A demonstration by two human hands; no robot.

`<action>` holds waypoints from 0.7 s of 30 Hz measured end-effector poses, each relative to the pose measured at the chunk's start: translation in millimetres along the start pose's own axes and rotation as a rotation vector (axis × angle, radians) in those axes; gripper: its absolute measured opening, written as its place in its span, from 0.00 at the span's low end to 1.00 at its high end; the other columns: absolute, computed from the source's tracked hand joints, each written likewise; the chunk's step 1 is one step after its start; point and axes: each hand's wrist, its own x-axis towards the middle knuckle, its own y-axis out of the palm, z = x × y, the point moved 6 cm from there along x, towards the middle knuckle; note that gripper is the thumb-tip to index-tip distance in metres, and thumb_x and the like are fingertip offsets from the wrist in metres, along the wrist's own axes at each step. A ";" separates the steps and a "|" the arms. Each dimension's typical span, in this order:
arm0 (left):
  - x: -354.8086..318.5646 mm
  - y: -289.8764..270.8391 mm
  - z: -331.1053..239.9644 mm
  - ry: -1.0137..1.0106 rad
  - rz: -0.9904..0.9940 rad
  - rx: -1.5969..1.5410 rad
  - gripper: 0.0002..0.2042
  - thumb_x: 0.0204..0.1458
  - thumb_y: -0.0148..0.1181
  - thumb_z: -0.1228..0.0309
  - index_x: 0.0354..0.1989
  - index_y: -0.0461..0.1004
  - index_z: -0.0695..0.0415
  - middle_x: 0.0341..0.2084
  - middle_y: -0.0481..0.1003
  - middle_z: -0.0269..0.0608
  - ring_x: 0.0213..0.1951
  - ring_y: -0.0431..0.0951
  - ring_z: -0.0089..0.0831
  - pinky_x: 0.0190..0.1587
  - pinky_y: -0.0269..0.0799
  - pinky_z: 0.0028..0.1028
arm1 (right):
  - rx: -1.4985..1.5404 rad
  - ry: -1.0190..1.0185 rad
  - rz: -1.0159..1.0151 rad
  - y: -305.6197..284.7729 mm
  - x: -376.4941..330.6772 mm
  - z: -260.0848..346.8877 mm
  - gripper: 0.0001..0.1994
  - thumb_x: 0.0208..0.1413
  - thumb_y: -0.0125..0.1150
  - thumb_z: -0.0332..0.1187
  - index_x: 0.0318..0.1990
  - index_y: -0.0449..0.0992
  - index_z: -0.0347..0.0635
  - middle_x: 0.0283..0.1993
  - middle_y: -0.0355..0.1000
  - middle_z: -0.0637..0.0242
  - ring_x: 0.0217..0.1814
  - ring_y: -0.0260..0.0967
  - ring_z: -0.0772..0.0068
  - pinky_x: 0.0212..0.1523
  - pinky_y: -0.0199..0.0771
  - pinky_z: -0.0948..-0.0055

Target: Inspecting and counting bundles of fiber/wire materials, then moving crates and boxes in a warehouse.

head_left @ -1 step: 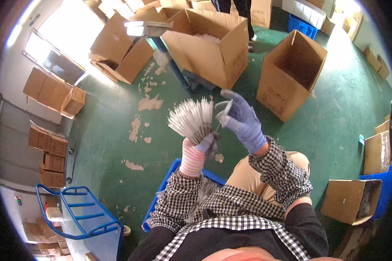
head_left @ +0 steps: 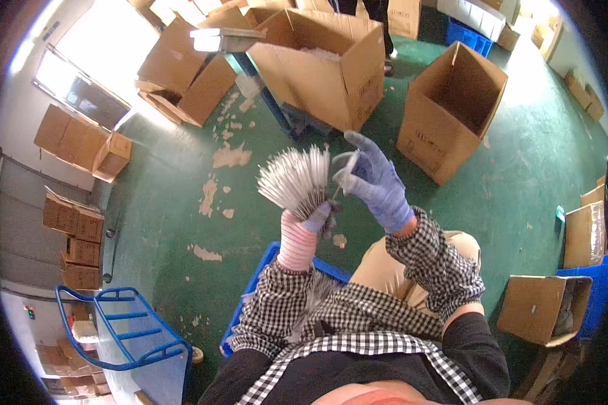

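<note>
My left hand (head_left: 321, 217), in a purple-grey glove with a pink striped cuff, is closed round a thick bundle of thin white-tipped brushes (head_left: 294, 179). Their dark wire-like stems gather in the fist and the pale ends fan upward. Just right of the bundle, my gloved right hand (head_left: 378, 185) has its thumb and curled fingers at a single thin brush (head_left: 350, 165); its index finger is raised. That piece slants down toward the left hand and is slightly blurred. Below my left forearm a blue crate (head_left: 250, 287) holds more pale thin pieces, partly hidden by my sleeve.
Large open cartons (head_left: 452, 111) stand ahead on the green floor. Before them is a platform scale (head_left: 226, 40) on a blue post. A blue-railed trolley (head_left: 125, 324) is at left; another carton (head_left: 544, 307) lies at right. Someone's dark-clad legs (head_left: 378, 30) show at the back.
The right hand's fingers have shifted slightly and the blurred pale loop beside them no longer shows. The left hand keeps hold of the bundle. The whole view has moved a little.
</note>
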 end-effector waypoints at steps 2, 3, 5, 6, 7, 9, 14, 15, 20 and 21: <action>0.2 -5.8 -1.4 -0.008 -0.022 0.003 0.10 0.56 0.59 0.73 0.45 0.72 0.60 0.31 0.80 0.43 0.21 0.74 0.20 0.18 0.67 0.18 | -0.011 0.008 -0.009 -0.7 5.1 -2.5 0.30 0.49 0.70 0.29 0.60 0.65 0.40 0.45 0.70 0.67 0.43 0.69 0.79 0.47 0.72 0.78; 1.6 -6.5 -2.4 -0.001 -0.033 0.007 0.10 0.56 0.59 0.73 0.45 0.72 0.61 0.31 0.80 0.43 0.22 0.75 0.20 0.19 0.67 0.18 | -0.008 0.019 -0.014 -3.5 5.8 -8.8 0.30 0.49 0.70 0.29 0.60 0.65 0.40 0.45 0.70 0.67 0.43 0.69 0.79 0.47 0.72 0.78; 4.7 -8.0 2.2 0.012 -0.056 0.003 0.10 0.55 0.61 0.70 0.43 0.73 0.59 0.31 0.79 0.40 0.23 0.75 0.21 0.19 0.67 0.19 | -0.017 -0.023 -0.002 -5.0 7.8 -12.7 0.27 0.49 0.71 0.31 0.56 0.67 0.40 0.45 0.70 0.68 0.42 0.69 0.80 0.46 0.72 0.78; 7.5 -9.0 5.5 0.004 -0.049 -0.009 0.10 0.55 0.61 0.70 0.43 0.73 0.59 0.31 0.79 0.40 0.23 0.75 0.21 0.19 0.67 0.19 | -0.015 -0.019 -0.006 -5.4 9.6 -12.9 0.27 0.49 0.71 0.31 0.56 0.67 0.40 0.45 0.70 0.68 0.42 0.69 0.80 0.46 0.72 0.78; 9.8 -9.2 7.9 -0.003 -0.041 -0.020 0.10 0.55 0.62 0.70 0.43 0.73 0.59 0.32 0.79 0.40 0.24 0.75 0.21 0.19 0.66 0.19 | -0.050 -0.002 -0.013 -5.8 10.9 -12.6 0.25 0.49 0.71 0.31 0.54 0.69 0.39 0.43 0.71 0.69 0.41 0.69 0.81 0.45 0.72 0.79; 7.6 -7.9 7.5 0.013 -0.038 -0.017 0.10 0.55 0.61 0.72 0.44 0.73 0.60 0.31 0.79 0.40 0.23 0.75 0.21 0.19 0.67 0.19 | -0.084 0.028 -0.035 -7.0 7.7 -10.9 0.22 0.50 0.70 0.32 0.52 0.70 0.39 0.41 0.72 0.70 0.40 0.69 0.81 0.44 0.73 0.79; 8.5 -13.1 17.1 0.032 -0.109 -0.022 0.12 0.54 0.61 0.75 0.47 0.72 0.62 0.28 0.77 0.39 0.22 0.74 0.22 0.20 0.66 0.20 | 0.082 0.146 -0.013 -8.9 6.5 -18.7 0.15 0.57 0.62 0.30 0.50 0.73 0.37 0.40 0.75 0.68 0.40 0.72 0.79 0.41 0.75 0.78; 9.9 -16.5 16.8 0.067 -0.118 -0.035 0.12 0.54 0.61 0.75 0.47 0.72 0.62 0.26 0.76 0.38 0.22 0.74 0.22 0.20 0.66 0.20 | 0.082 0.147 -0.016 -10.3 6.8 -19.5 0.15 0.57 0.62 0.30 0.50 0.73 0.37 0.40 0.75 0.68 0.40 0.72 0.79 0.41 0.75 0.78; 11.0 -19.5 12.4 0.109 -0.146 -0.006 0.12 0.54 0.60 0.77 0.47 0.72 0.62 0.25 0.75 0.38 0.22 0.74 0.22 0.21 0.66 0.20 | 0.188 0.127 -0.005 -5.1 8.6 -20.4 0.17 0.56 0.61 0.29 0.52 0.72 0.35 0.40 0.75 0.66 0.38 0.72 0.76 0.40 0.74 0.77; 12.5 -21.1 14.5 0.111 -0.161 0.006 0.12 0.53 0.60 0.78 0.46 0.72 0.63 0.24 0.75 0.38 0.22 0.74 0.22 0.21 0.66 0.20 | 0.190 0.130 -0.003 -5.6 9.2 -22.6 0.17 0.56 0.61 0.29 0.52 0.72 0.35 0.40 0.75 0.66 0.38 0.72 0.76 0.40 0.74 0.77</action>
